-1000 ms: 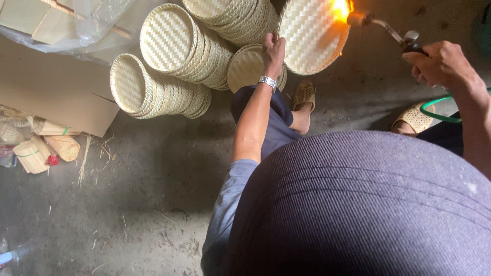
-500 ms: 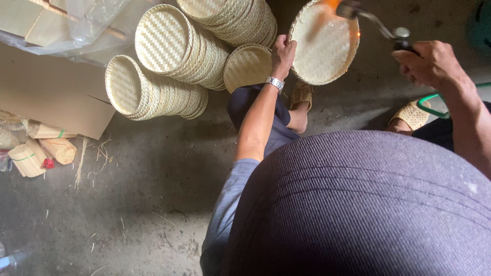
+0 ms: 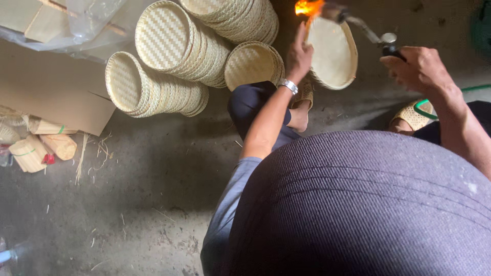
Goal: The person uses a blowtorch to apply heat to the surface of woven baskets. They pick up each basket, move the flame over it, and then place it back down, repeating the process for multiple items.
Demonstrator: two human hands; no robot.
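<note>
My left hand (image 3: 299,55) grips the left rim of a round woven bamboo tray (image 3: 332,53), held tilted up off the floor. A silver watch sits on that wrist. My right hand (image 3: 419,69) is closed on the black handle of a gas torch (image 3: 368,28). The torch's metal neck reaches left over the tray, and an orange flame (image 3: 308,7) burns at the tray's upper left edge, just above my left fingers. My dark ribbed top fills the lower right of the view.
Stacks of woven bamboo trays (image 3: 163,61) lie on their sides to the left. Beyond them are a cardboard box (image 3: 51,97), plastic sheet and bamboo strip bundles (image 3: 36,148). A green hose (image 3: 434,102) lies by a woven sandal (image 3: 411,117). The floor is grey concrete.
The tray has turned so its inner face shows more. The flame shifted from the tray's right edge to its upper left rim, and both hands moved slightly with it.
</note>
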